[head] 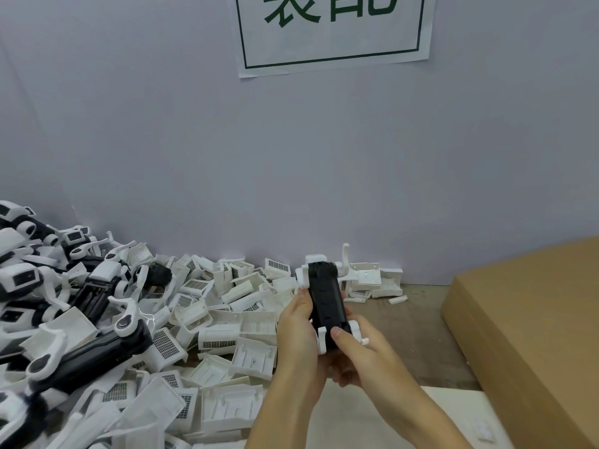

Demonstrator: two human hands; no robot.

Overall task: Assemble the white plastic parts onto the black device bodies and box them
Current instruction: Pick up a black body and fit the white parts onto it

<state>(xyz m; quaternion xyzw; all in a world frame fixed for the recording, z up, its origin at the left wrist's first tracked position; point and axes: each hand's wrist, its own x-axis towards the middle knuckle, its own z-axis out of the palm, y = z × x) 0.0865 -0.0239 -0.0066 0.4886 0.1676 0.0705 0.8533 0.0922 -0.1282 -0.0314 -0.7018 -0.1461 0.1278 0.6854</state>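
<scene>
Heap of white parts (227, 322) and black bodies (97, 348) all over the counter (411, 322) on the left, both hands gripping one black body (325, 303) mid-air in the middle, left hand (298, 332), right hand (366, 354) thumb on top, cardboard box (531, 319) far right

This looks like a factory assembly station. A heap of loose white plastic parts (227, 322) and black device bodies (97, 345) fills the lower left of the worn wooden bench (408, 322). A printed sign with green Chinese characters (330, 27) hangs top centre on the plain wall, and a cardboard box (531, 319) sits at the right edge.
</scene>
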